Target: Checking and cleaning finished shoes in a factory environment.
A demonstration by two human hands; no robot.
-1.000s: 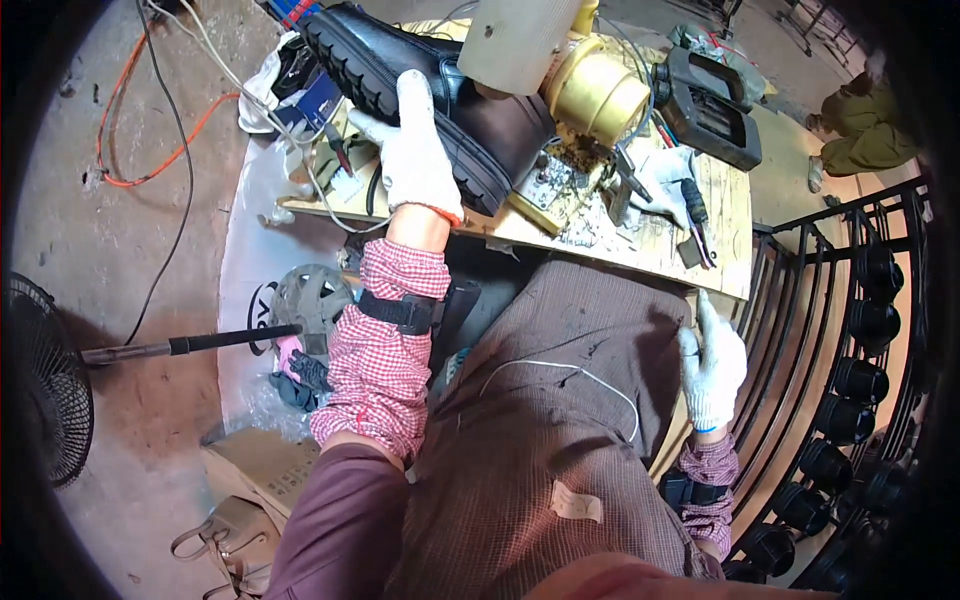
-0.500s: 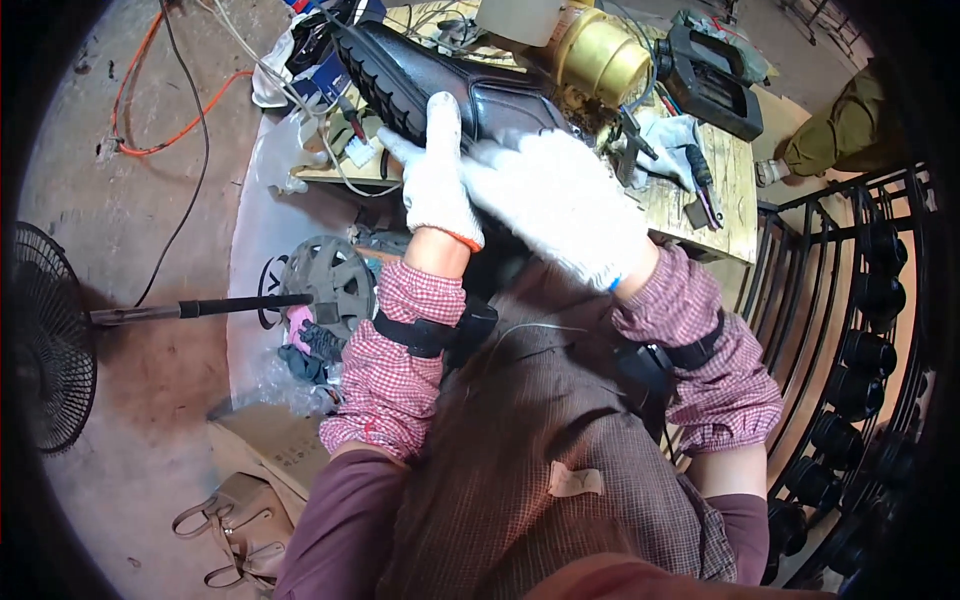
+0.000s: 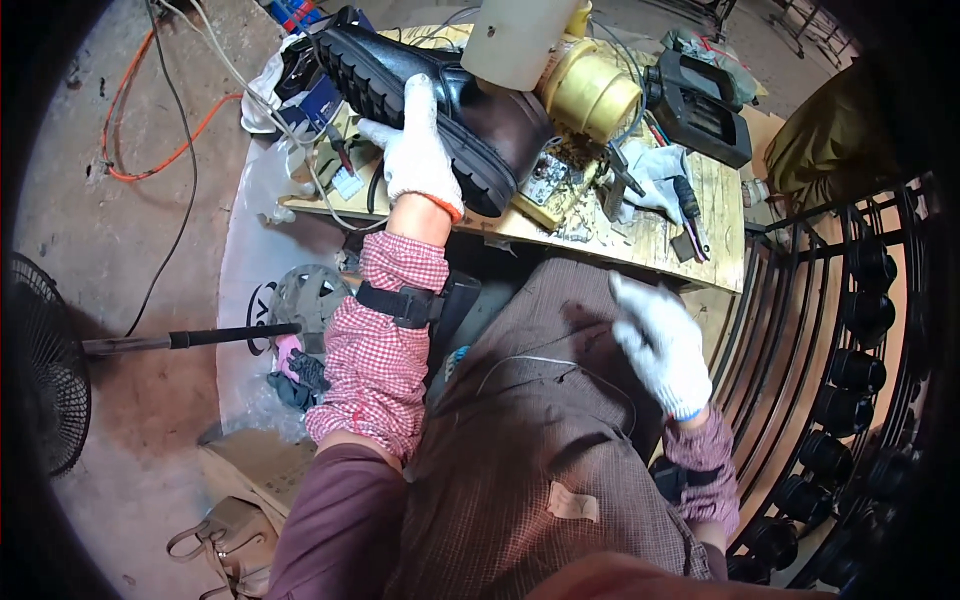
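Observation:
A glossy black shoe with a thick lugged sole is tilted on its side above the wooden bench. My white-gloved left hand grips it along the sole, with the thumb stretched up over the edge. The far fingers are hidden under or behind the shoe. My right hand, also in a white glove, hangs over my brown checked apron. Its fingers are extended and loosely apart, holding nothing. Just beyond the shoe stand a pale upright cylinder and a yellow round machine part.
Scraps litter the wooden bench, where pliers, a cloth and a dark-handled tool lie. A black plastic frame sits at its back right. Black racks run along the right; a fan stands left. Another person's trouser leg shows at far right.
My right hand has left the shoe and come down toward me and right, over the apron. The left hand and the shoe have shifted slightly left, and the shoe's heel end now shows.

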